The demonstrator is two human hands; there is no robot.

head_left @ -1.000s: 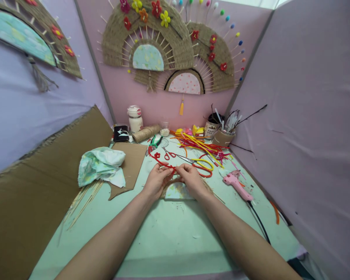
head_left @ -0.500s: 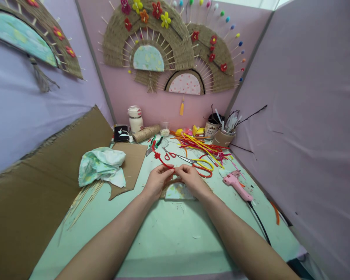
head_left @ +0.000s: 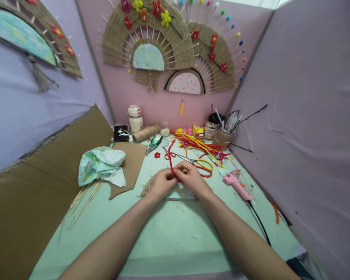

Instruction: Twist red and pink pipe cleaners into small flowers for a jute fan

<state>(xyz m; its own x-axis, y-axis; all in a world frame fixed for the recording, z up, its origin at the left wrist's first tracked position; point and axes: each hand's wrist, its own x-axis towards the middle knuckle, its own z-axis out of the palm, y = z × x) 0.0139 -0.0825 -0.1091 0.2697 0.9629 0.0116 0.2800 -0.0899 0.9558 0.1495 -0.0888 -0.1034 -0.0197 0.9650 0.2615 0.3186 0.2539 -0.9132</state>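
Observation:
A red pipe cleaner [head_left: 170,155] is pinched between my left hand [head_left: 163,182] and my right hand [head_left: 189,175], its free end rising away from me. Both hands are closed, fingertips meeting around it. Beneath them lies a small woven fan [head_left: 148,184] of twine and sticks with a pale floral half-circle, mostly covered by the hands. Beyond my fingers rests a small red flower [head_left: 157,154]. Large scissors [head_left: 202,165] with yellow and red handles lie just past my right hand, and small red-handled scissors [head_left: 169,155] sit behind the pipe cleaner.
At right lies a pink glue gun [head_left: 237,186] with a black cord. Several loose pipe cleaners [head_left: 198,140] are heaped at the back. Crumpled floral cloth [head_left: 100,165], cardboard [head_left: 134,159] and thin sticks [head_left: 86,198] occupy the left. Pliers [head_left: 154,144] and a twine roll [head_left: 146,133] lie farther back.
The pipe cleaner's free end has swung from the left to point up and away. My left hand has shifted slightly right and lower, uncovering the fan's left side.

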